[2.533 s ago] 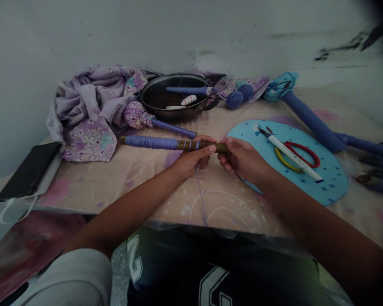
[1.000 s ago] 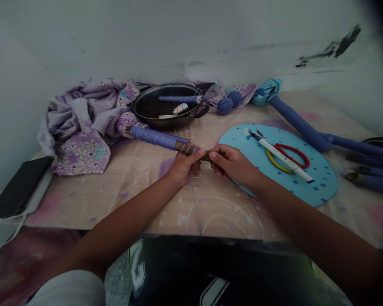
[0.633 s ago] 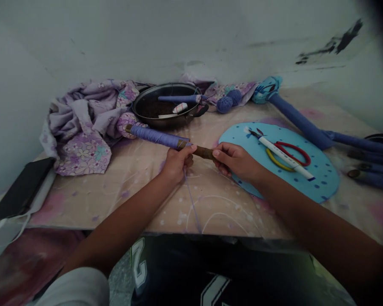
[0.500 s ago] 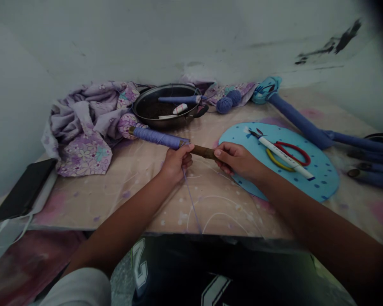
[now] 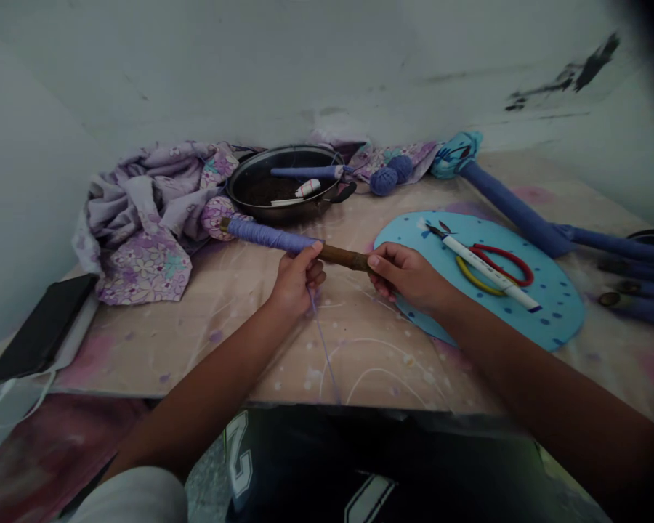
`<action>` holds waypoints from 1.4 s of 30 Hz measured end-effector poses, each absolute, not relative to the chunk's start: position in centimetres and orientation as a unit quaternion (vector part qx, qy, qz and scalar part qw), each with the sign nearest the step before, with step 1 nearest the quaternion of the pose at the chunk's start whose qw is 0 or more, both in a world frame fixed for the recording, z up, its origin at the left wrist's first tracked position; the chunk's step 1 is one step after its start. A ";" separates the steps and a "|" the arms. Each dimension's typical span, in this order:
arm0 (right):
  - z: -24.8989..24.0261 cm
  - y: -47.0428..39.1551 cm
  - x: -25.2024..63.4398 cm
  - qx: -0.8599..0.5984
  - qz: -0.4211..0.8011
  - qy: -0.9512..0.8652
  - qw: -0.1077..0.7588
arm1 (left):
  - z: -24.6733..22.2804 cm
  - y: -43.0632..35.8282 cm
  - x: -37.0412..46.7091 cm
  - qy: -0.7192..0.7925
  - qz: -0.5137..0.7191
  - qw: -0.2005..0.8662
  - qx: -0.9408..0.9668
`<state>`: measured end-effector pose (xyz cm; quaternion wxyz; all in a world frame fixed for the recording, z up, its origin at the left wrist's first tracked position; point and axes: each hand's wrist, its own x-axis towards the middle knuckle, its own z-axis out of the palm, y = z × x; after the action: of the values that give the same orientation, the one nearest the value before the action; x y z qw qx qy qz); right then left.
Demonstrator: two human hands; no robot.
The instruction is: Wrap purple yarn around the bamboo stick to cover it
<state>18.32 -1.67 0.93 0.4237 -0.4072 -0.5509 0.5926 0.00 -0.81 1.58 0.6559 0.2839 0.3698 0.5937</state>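
A brown wooden stick (image 5: 344,256) lies level between my hands, its left part wound with purple-blue yarn (image 5: 269,235). My left hand (image 5: 299,280) is closed at the end of the winding, thumb on top, with a loose strand of yarn (image 5: 323,338) running down from it over the table edge. The bare right end of the stick is pinched in my right hand (image 5: 400,270). How the yarn sits under my left fingers is hidden.
A black pan (image 5: 283,207) with a wrapped stick stands behind, beside yarn balls (image 5: 384,180). Floral cloth (image 5: 142,218) and a black phone-like case (image 5: 43,327) lie left. A blue oval mat (image 5: 556,298) bears a marker (image 5: 487,269); wrapped sticks (image 5: 512,207) lie right.
My left hand has shifted slightly left along the stick, and the hanging strand has moved left with it. My right hand keeps its hold on the bare end.
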 end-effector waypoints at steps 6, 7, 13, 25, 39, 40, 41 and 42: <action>0.4 -1.9 17.5 -0.415 0.571 -0.551 0.446 | 0.5 -1.5 1.6 0.352 0.533 0.700 0.320; 0.2 -1.8 17.4 -0.423 0.544 -0.567 0.451 | 0.4 -1.5 1.7 0.354 0.525 0.706 0.317; -0.4 -1.5 17.5 -0.453 0.429 -0.612 0.487 | 0.7 -1.5 1.3 0.357 0.527 0.697 0.331; 1.0 -1.5 17.7 -0.444 0.532 -0.529 0.490 | 0.8 -1.2 0.9 0.356 0.543 0.694 0.311; -0.1 -1.2 17.7 -0.426 0.517 -0.555 0.493 | 0.5 -0.9 0.7 0.350 0.563 0.691 0.287; -0.2 -1.2 17.7 -0.422 0.512 -0.551 0.506 | 0.6 -1.0 0.8 0.347 0.559 0.695 0.290; -0.3 -1.2 17.7 -0.418 0.505 -0.550 0.518 | 0.6 -1.0 0.8 0.346 0.555 0.698 0.292; -0.4 -1.2 17.7 -0.416 0.495 -0.550 0.528 | 0.7 -1.1 0.8 0.346 0.553 0.700 0.292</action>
<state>17.67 -1.18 -0.44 0.5280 -0.4162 -0.5502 0.4953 0.79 -1.06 0.67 0.6998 0.2916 0.3462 0.5526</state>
